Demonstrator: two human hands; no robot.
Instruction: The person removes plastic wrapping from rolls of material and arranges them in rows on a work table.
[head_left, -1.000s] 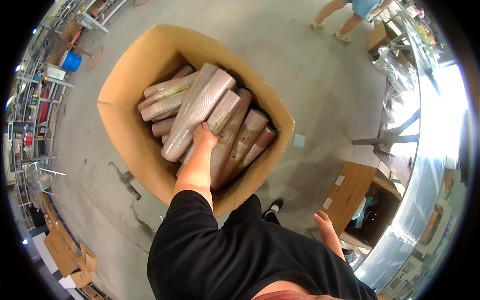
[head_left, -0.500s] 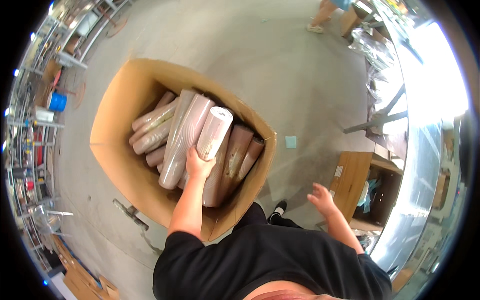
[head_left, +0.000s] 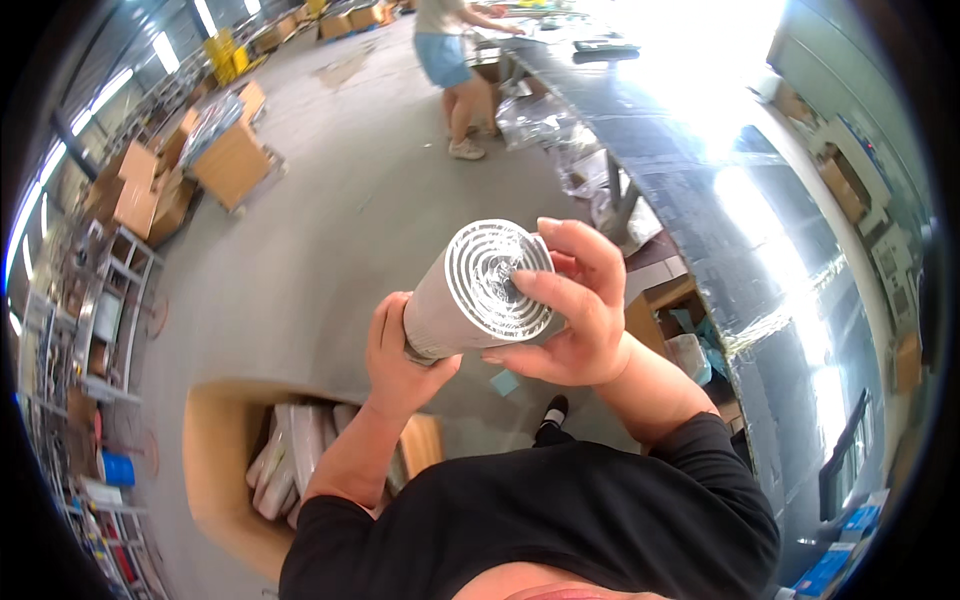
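Note:
A thick rolled-up sheet (head_left: pixel 440 300), perhaps a mat, is held up in front of my chest, its white spiral end (head_left: pixel 490 265) tilted up toward me. My left hand (head_left: pixel 398 358) is wrapped around the roll's lower part. At the upper end my right hand (head_left: pixel 588 315) grips the rim, one finger reaching onto the spiral and the thumb below the edge. Below my left forearm stands a large open carton (head_left: pixel 215 450), with several film-wrapped rolls (head_left: pixel 290 450) lying inside. My arm and shirt hide part of them.
A long dark shiny table (head_left: pixel 690 170) runs along my right, with an open box (head_left: pixel 665 305) under its near side. Farther off, a person in blue shorts (head_left: pixel 445 60) stands at that table. Metal racks (head_left: pixel 105 320) and cartons (head_left: pixel 230 160) line the left.
My left hand has lifted the roll out of the carton and up before me. My right hand has come across to its end. The view has tipped up toward the room.

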